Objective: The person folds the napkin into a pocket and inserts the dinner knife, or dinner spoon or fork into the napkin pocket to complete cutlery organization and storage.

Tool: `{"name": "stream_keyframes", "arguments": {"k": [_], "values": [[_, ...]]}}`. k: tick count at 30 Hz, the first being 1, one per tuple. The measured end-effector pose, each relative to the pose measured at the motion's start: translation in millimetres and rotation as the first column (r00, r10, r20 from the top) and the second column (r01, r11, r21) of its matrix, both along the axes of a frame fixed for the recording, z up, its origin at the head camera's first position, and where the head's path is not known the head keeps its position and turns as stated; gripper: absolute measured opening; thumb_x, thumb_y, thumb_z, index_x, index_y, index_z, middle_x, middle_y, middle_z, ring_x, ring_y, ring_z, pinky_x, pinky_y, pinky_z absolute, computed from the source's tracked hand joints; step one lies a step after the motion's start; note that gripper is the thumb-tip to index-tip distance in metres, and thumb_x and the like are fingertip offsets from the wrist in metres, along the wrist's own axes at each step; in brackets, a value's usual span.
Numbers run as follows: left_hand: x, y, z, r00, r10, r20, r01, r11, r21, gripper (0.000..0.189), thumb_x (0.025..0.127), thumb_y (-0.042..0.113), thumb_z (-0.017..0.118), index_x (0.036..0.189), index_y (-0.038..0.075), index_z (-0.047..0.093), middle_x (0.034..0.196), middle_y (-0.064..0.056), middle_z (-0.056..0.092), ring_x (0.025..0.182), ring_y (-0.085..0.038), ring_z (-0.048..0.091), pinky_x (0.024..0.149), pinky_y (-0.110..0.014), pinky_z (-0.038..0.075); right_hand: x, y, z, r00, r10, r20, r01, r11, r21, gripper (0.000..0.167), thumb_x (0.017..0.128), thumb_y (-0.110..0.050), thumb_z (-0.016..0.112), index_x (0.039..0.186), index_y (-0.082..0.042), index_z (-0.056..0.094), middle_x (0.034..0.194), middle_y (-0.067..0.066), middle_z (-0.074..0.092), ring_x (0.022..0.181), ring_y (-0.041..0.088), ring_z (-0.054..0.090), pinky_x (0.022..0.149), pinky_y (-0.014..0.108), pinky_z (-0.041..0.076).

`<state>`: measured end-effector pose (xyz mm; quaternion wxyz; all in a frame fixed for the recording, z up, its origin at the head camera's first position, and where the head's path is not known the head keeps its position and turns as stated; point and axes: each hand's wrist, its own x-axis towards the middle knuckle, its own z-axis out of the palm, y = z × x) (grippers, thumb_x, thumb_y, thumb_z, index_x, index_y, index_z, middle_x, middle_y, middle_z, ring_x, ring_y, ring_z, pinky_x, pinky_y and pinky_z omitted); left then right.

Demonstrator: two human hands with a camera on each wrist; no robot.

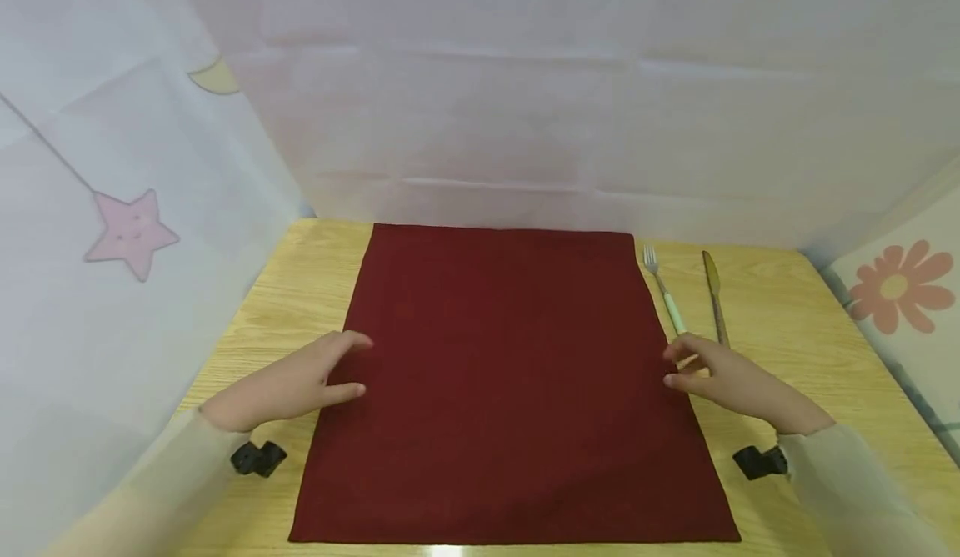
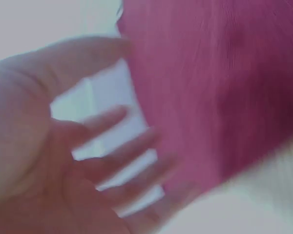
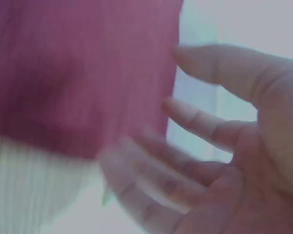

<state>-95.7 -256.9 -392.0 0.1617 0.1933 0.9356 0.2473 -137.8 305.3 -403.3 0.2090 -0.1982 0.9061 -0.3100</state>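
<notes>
A dark red cloth (image 1: 502, 382) lies spread out flat on the wooden table. Over its left edge is my left hand (image 1: 303, 378), thumb and fingers apart with nothing between them. My right hand (image 1: 727, 376) is over the cloth's right edge, its fingers loosely bent and holding nothing. In the left wrist view the spread fingers (image 2: 136, 141) appear blurred in front of the cloth (image 2: 200, 87). The right wrist view shows the fingers (image 3: 205, 124) spread likewise beside the cloth (image 3: 97, 73). Whether either hand touches the fabric, I cannot tell.
Right of the cloth lie a fork (image 1: 672, 307) with a pale green handle and a knife (image 1: 712, 282), just beyond my right hand. Pale printed sheets (image 1: 487, 123) stand as walls behind and at both sides of the wooden table (image 1: 795, 323).
</notes>
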Motion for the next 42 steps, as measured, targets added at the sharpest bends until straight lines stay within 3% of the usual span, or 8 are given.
{"name": "stream_keyframes", "arguments": {"k": [6, 14, 20, 24, 29, 32, 38, 42], "values": [[-36.4, 28.0, -27.8, 0.995, -0.044, 0.084, 0.051, 0.996, -0.072, 0.106, 0.085, 0.044, 0.081, 0.162, 0.006, 0.019, 0.163, -0.033, 0.006, 0.148, -0.058, 0.004, 0.111, -0.072, 0.024, -2.4, -42.4, -21.9, 0.994, 0.112, -0.004, -0.11, 0.987, 0.116, 0.092, 0.083, -0.034, 0.085, 0.155, -0.007, 0.035, 0.158, 0.035, 0.018, 0.141, 0.061, 0.022, 0.102, 0.072, 0.035], [-53.8, 33.0, -30.4, 0.984, -0.044, 0.176, 0.068, 0.988, -0.138, 0.118, 0.077, 0.041, 0.088, 0.163, 0.007, 0.014, 0.163, -0.034, -0.009, 0.146, -0.059, -0.012, 0.111, -0.072, 0.022, 6.1, -47.2, -16.1, 0.995, 0.099, 0.025, -0.102, 0.963, 0.249, 0.112, 0.072, -0.025, 0.093, 0.157, 0.003, 0.025, 0.154, 0.047, 0.01, 0.135, 0.072, 0.015, 0.101, 0.073, 0.035], [-62.1, 35.8, -23.1, 0.981, -0.051, 0.185, 0.083, 0.981, -0.173, 0.111, 0.08, 0.041, 0.086, 0.163, 0.008, 0.019, 0.163, -0.034, -0.003, 0.147, -0.059, -0.007, 0.112, -0.073, 0.021, 2.3, -46.8, -7.9, 0.992, 0.106, 0.062, -0.119, 0.957, 0.264, 0.104, 0.077, -0.027, 0.09, 0.156, 0.003, 0.03, 0.154, 0.046, 0.015, 0.138, 0.067, 0.023, 0.102, 0.068, 0.039], [-74.3, 25.2, -20.1, 0.995, -0.062, 0.083, 0.073, 0.988, -0.136, 0.077, 0.093, 0.039, 0.075, 0.152, 0.004, 0.043, 0.157, -0.034, 0.027, 0.144, -0.057, 0.021, 0.11, -0.069, 0.029, -14.9, -37.7, 2.2, 0.992, 0.106, 0.062, -0.116, 0.975, 0.189, 0.077, 0.09, -0.032, 0.079, 0.149, 0.003, 0.043, 0.149, 0.036, 0.04, 0.136, 0.053, 0.04, 0.1, 0.06, 0.046], [-98.6, 7.3, -22.4, 0.997, 0.077, -0.02, -0.076, 0.995, 0.059, 0.051, 0.101, 0.027, 0.063, 0.139, -0.006, 0.053, 0.142, -0.03, 0.049, 0.134, -0.048, 0.043, 0.106, -0.061, 0.038, -52.9, -23.5, 4.4, 1.0, 0.012, 0.006, -0.012, 0.999, 0.048, 0.056, 0.101, -0.03, 0.064, 0.141, 0.007, 0.049, 0.135, 0.031, 0.055, 0.115, 0.041, 0.06, 0.085, 0.049, 0.056], [-112.4, -1.3, -23.3, 0.963, 0.26, 0.07, -0.269, 0.94, 0.211, 0.056, 0.104, 0.024, 0.056, 0.149, -0.007, 0.04, 0.154, -0.032, 0.035, 0.142, -0.048, 0.033, 0.11, -0.061, 0.035, -76.2, -23.7, 0.5, 0.996, -0.091, -0.018, 0.091, 0.996, -0.005, 0.053, 0.104, -0.026, 0.059, 0.143, 0.008, 0.046, 0.137, 0.033, 0.052, 0.11, 0.04, 0.062, 0.081, 0.046, 0.056], [-136.5, -7.0, -28.0, 0.828, 0.462, 0.317, -0.56, 0.694, 0.451, 0.066, 0.107, 0.025, 0.048, 0.161, 0.002, 0.018, 0.165, -0.027, 0.011, 0.151, -0.041, 0.02, 0.117, -0.055, 0.031, -112.1, -31.3, -8.7, 0.97, -0.24, -0.041, 0.24, 0.971, -0.004, 0.057, 0.105, -0.023, 0.051, 0.149, 0.01, 0.035, 0.147, 0.037, 0.04, 0.132, 0.052, 0.043, 0.101, 0.061, 0.045], [-147.9, -4.2, -27.2, 0.813, 0.43, 0.393, -0.58, 0.664, 0.471, 0.068, 0.107, 0.022, 0.046, 0.161, 0.001, 0.011, 0.165, -0.025, 0.015, 0.15, -0.039, 0.024, 0.119, -0.052, 0.028, -129.0, -35.4, -13.6, 0.955, -0.295, -0.04, 0.295, 0.955, -0.01, 0.06, 0.105, -0.022, 0.049, 0.151, 0.01, 0.028, 0.147, 0.038, 0.036, 0.132, 0.053, 0.042, 0.102, 0.062, 0.043]]}}
